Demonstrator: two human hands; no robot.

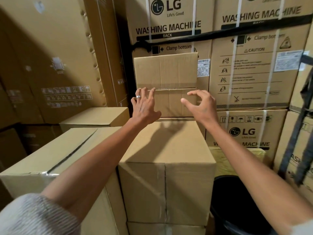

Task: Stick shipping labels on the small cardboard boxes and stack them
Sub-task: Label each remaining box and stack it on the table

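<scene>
Cardboard surfaces fill the view. Two small boxes stand stacked directly ahead, against the large washing machine cartons (254, 68): an upper box (166, 72) on a lower box (174, 103), meeting at a horizontal seam at fingertip height. Both sit at the far end of a longer carton (169, 143), whose long axis runs straight away from the person.

The left hand (144, 107) is spread, ring on one finger, its fingertips (152, 90) at the seam near the left edge of the stack; actual contact cannot be confirmed. The right hand (201, 106) is open and curled, thumb and forefinger apart as if ready to pinch, in front of the lower box's right part and holding nothing. No shipping label is visible in either hand or on the near faces of the two boxes.

The stack lies forward of both hands and slightly above them. The left hand appears nearer to it. The box faces run left to right, so a two-hand grasp would probably take the side edges.

Clearance:
- Left of the stack: a dark vertical gap, then tall cartons (50, 56)
- Right: washing machine cartons close beside the stack
- Rear: blocked
- Toward the person: open room above the longer carton, judged the only free withdrawal path
</scene>
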